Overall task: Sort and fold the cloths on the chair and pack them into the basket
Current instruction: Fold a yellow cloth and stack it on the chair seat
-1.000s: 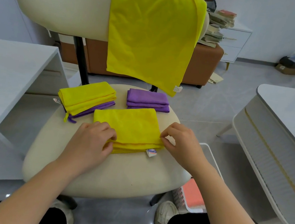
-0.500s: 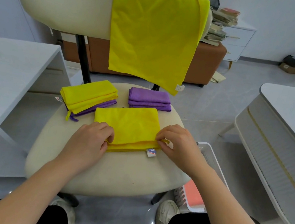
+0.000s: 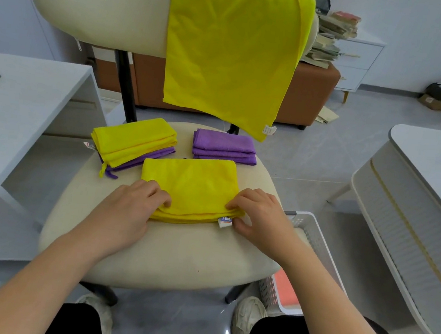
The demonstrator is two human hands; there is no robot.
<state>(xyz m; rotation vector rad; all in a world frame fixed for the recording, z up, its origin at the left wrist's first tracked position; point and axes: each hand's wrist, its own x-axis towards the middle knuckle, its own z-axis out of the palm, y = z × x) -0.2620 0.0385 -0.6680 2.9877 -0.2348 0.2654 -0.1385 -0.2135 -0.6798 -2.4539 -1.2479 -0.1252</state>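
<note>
My left hand: fingers curled onto the near left corner of the folded yellow cloth, gripping it.
My right hand: fingers on top and thumb below, pinching the near right corner, just beside the white label.
Folded yellow cloth: lies flat on the front of the chair seat, layered edges towards me.
Step in hand, as I judge it: squaring the edges of this fold before the next fold, or before stacking it.
Behind, left: yellow-on-purple stack, folded.
Behind, right: purple stack, folded, apart from the other.
Over the chair back: open yellow cloth, not yet folded.
Basket: white, perforated, on the floor to my right beside the seat; an orange-pink item shows inside it.
Next move calls for: keeping both corners matched while I lift, so the layers do not slip; the hanging cloth and the packing remain.
</note>
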